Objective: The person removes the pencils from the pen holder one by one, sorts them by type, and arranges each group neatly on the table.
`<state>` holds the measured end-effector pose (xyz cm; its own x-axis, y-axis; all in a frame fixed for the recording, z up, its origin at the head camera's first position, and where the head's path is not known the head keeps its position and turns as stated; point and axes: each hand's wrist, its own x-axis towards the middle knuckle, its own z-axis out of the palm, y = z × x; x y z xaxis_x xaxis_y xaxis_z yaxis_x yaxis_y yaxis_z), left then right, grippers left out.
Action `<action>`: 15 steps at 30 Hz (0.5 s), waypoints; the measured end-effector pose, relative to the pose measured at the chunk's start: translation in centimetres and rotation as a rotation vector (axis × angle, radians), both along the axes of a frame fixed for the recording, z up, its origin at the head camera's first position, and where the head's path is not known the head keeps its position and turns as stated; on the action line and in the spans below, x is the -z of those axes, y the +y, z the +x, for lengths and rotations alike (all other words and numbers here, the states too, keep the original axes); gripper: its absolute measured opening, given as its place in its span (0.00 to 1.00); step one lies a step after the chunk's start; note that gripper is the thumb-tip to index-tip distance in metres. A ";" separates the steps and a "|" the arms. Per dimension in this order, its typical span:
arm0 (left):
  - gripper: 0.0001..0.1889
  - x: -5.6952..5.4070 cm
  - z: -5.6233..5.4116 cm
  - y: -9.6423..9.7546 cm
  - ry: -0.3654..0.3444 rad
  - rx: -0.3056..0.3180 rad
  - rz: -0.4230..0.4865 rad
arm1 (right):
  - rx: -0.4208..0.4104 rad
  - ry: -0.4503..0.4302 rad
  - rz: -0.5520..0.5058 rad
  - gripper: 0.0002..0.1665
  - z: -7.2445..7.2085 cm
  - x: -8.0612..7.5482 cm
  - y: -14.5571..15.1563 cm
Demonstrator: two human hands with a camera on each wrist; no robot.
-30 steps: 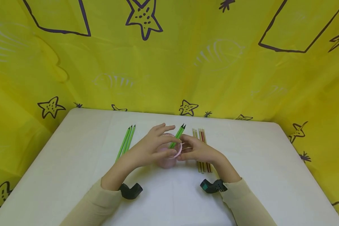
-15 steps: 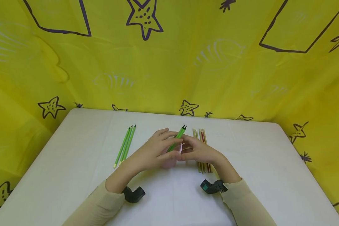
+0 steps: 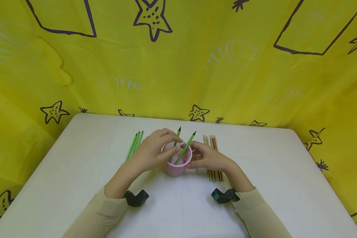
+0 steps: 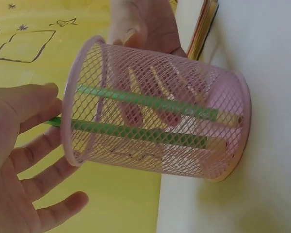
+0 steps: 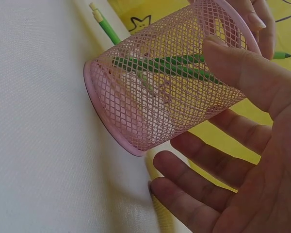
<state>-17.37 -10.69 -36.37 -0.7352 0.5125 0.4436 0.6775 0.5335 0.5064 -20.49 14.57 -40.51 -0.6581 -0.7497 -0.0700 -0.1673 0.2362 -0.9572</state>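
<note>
A pink mesh pencil cup (image 3: 175,171) stands upright on the table between the hands. My right hand (image 3: 209,158) holds its right side, thumb (image 5: 228,60) near the rim and fingers around the wall. Two green pencils lean apart inside the cup, one pencil (image 3: 185,150) tilting right, the other pencil (image 3: 178,131) more upright; their dark points face up. At the left of the rim is my left hand (image 3: 150,148), its fingers loosely spread. In the left wrist view, a green pencil (image 4: 136,131) passes behind its fingers, and its eraser end rests near the cup's base.
Several green pencils (image 3: 134,145) lie on the white table (image 3: 178,208), partly behind the left hand. To the right, several gold and red pencils (image 3: 213,142) lie side by side, partly under the right hand. A yellow patterned curtain (image 3: 178,72) hangs behind the table.
My left hand has let go of the two green pencils, which have spread apart in the cup. It has drawn back slightly leftward and up. The right hand stays on the cup.
</note>
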 end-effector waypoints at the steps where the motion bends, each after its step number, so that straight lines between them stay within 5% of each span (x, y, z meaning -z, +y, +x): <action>1: 0.08 0.0 -0.1 -0.1 0.011 0.002 0.014 | 0.002 -0.002 0.005 0.32 0.0 0.0 0.0; 6: 0.06 0.0 -0.3 -0.3 0.013 0.002 0.071 | 0.012 -0.001 0.010 0.32 0.0 0.1 0.0; 15: 0.11 -0.2 -0.1 -0.3 -0.127 -0.019 0.116 | 0.008 -0.002 0.009 0.34 0.0 0.1 0.0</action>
